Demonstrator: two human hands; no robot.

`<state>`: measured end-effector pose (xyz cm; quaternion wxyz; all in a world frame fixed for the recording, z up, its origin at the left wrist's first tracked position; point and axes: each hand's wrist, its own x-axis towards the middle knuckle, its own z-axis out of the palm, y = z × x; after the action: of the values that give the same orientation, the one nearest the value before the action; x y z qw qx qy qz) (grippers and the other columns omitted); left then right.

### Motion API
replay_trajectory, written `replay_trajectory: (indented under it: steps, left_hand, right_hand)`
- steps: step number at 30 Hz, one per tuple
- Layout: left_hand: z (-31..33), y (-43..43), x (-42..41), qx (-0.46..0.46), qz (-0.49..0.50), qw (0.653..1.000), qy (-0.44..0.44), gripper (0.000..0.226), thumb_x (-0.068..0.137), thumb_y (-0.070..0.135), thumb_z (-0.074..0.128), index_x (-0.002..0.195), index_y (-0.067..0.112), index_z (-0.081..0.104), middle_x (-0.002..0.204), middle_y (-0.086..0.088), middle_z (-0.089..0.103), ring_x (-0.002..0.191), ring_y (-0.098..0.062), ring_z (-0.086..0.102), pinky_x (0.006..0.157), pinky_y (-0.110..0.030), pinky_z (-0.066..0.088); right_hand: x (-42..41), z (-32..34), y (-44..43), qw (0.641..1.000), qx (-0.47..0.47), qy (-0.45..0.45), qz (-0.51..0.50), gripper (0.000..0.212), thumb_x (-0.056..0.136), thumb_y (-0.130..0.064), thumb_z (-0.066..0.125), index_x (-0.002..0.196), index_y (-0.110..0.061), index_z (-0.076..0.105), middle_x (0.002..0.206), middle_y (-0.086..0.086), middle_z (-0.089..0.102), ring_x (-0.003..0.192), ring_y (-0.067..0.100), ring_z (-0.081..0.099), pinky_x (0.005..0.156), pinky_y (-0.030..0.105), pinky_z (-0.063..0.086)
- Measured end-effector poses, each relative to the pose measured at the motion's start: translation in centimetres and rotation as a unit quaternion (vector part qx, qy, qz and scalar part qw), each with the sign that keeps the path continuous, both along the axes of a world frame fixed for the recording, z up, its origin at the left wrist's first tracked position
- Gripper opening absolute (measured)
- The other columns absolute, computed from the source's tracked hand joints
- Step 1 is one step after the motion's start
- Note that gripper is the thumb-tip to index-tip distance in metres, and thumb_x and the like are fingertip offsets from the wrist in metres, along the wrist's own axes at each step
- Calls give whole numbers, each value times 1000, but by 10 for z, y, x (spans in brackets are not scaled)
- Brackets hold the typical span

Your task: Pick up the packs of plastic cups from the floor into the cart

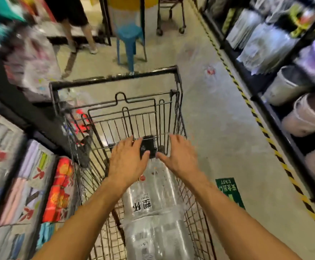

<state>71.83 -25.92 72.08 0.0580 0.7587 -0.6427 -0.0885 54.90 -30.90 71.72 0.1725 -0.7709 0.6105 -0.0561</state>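
Note:
A black wire shopping cart (178, 102) stands in front of me in the aisle. Clear packs of plastic cups (153, 207) lie lengthwise inside its basket, one with black print on its wrap. My left hand (128, 162) and my right hand (181, 158) hover over the far end of the top pack, fingers spread and straight, holding nothing. Whether they touch the wrap is unclear. More clear packs of cups (209, 72) lie on the floor ahead to the right, blurred.
Shelves of wrapped goods (276, 44) line the right side behind a yellow-black floor stripe (261, 126). Packaged stock (57, 188) fills the left shelves. A blue stool (129, 42), a second cart (170, 15) and a person's legs (78, 29) stand further down the aisle.

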Motion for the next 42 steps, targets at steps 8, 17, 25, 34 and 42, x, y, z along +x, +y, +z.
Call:
replay_trajectory:
  steps: [8, 17, 25, 34, 42]
  left_hand:
    - [199, -15, -129, -80, -209, 967, -118, 71, 102, 62, 46, 162, 26, 38, 169, -12, 38, 154, -36, 36, 127, -56, 25]
    - [277, 83, -394, -123, -449, 880, -94, 79, 98, 65, 25, 161, 19, 42, 162, -16, 45, 148, -41, 41, 124, -58, 28]
    - [302, 260, -615, -163, -647, 744, -38, 70, 101, 57, 45, 159, 17, 45, 163, -17, 46, 149, -41, 42, 124, -61, 28]
    - [274, 451, -753, -175, -831, 527, -11, 69, 101, 56, 47, 157, 16, 49, 159, -17, 51, 146, -39, 47, 124, -59, 30]
    - [175, 574, -764, -131, -939, 318, 27, 65, 100, 51, 54, 149, 8, 58, 144, -22, 62, 132, -44, 59, 117, -60, 39]
  right_hand:
    - [-155, 181, 31, 984, -98, 58, -140, 91, 85, -81, 29, 155, -25, 49, 156, 11, 52, 149, 33, 43, 127, 56, 27]
    - [-412, 267, 238, 912, -91, 114, -383, 81, 99, -77, 43, 165, -29, 36, 165, 10, 43, 154, 34, 37, 128, 59, 21]
    - [-554, 289, 495, 789, -68, 139, -595, 82, 101, -74, 47, 169, -32, 29, 176, 9, 30, 164, 30, 24, 133, 61, 11]
    - [-567, 254, 724, 592, -53, 131, -794, 82, 97, -73, 55, 163, -25, 44, 165, 12, 47, 156, 34, 39, 128, 66, 18]
    - [-477, 167, 819, 388, 2, 71, -919, 83, 97, -70, 53, 164, -22, 41, 162, 14, 50, 154, 34, 41, 130, 62, 17]
